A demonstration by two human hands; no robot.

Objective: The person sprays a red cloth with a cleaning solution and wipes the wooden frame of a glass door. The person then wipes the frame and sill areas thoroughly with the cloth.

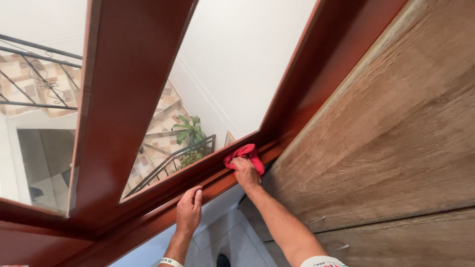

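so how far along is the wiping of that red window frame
Hard to call any part finished: the glossy red frame shows no clear line between wiped and unwiped wood. In hand: the right hand presses a red cloth into the lower corner of the frame, by the wooden panel, while the left hand rests flat on the bottom rail. The rail towards the left and the uprights are not being touched.

Quick count: two hands, left hand and right hand. One red cloth. Two glass panes, big one, smaller one. One potted plant. One wood panel.
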